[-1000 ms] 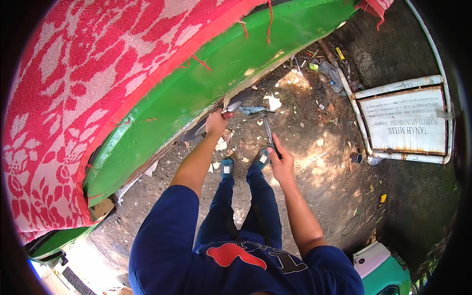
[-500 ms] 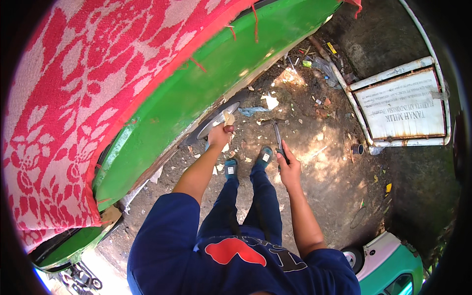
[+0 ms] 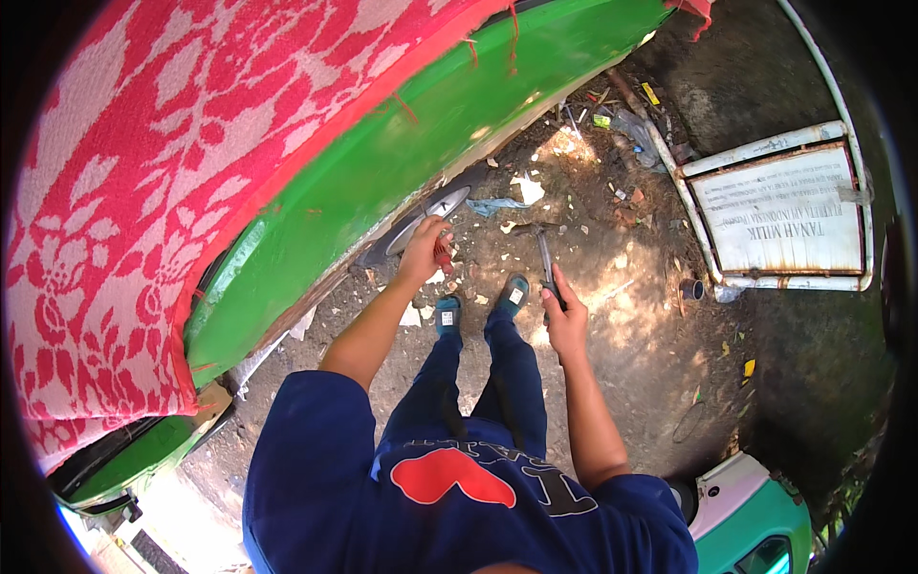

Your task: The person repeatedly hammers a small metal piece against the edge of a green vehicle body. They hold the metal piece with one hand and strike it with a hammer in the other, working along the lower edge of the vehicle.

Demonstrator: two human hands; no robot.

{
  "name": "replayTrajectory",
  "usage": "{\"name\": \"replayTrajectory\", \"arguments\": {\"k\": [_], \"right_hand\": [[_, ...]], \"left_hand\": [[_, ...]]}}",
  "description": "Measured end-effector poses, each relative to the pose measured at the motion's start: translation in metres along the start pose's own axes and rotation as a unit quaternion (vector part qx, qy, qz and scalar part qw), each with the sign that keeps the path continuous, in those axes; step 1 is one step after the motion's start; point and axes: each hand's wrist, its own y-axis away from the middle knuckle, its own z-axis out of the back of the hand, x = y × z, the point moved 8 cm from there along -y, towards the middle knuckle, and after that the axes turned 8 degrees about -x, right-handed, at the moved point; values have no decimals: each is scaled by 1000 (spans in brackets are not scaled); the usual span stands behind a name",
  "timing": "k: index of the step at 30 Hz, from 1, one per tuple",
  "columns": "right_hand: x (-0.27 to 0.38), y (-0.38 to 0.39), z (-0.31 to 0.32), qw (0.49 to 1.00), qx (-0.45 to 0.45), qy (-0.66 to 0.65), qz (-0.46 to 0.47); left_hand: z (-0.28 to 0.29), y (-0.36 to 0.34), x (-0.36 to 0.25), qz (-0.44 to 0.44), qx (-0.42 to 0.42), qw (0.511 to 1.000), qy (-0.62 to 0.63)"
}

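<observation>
My left hand [image 3: 421,253] is closed around a red-handled tool [image 3: 443,257], its handle pointing down toward my feet. The tool's other end is hidden by my fingers, so its kind does not show. This hand is beside the wheel [image 3: 442,205] of a green vehicle [image 3: 363,182]. A hammer [image 3: 546,256] is in my right hand [image 3: 566,318], gripped by its black handle with the metal head up and away from me. The hammer head stands apart from the left hand and the wheel.
A red and pink floral cloth [image 3: 191,172] drapes over the vehicle. Cream flakes [image 3: 527,189] and a blue rag [image 3: 495,206] litter the dirt ground. To the right stands a white framed sign [image 3: 779,212], with a cup [image 3: 693,289] near it. Another green-and-white vehicle [image 3: 755,517] is at lower right.
My left hand has turned, and the red handle now shows pointing downward. A cream piece that showed just above that hand is no longer there. The right hand and hammer have barely shifted.
</observation>
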Motion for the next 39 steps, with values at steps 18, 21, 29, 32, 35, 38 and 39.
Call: {"name": "replayTrajectory", "arguments": {"k": [18,21,29,32,35,38,39], "right_hand": [[2,10,-25,998,43,-7,-36],[-6,9,-23,999,38,-9,-35],[-52,-22,-17,999,-2,-45,20],[-52,-25,-15,998,-7,-60,-27],[-59,-35,-13,995,-10,-75,-57],[-73,-47,-8,996,-26,-76,-27],[-78,-53,-10,997,-27,-69,-4]], "left_hand": [[5,3,3,-93,119,937,-314],[-10,-3,5,-104,165,934,-301],[-49,-29,22,-158,262,888,-343],[-59,-39,37,-122,297,854,-409],[-69,-50,39,-95,292,858,-411],[-82,-54,39,-106,267,847,-447],[-84,-56,44,-101,268,851,-440]]}}
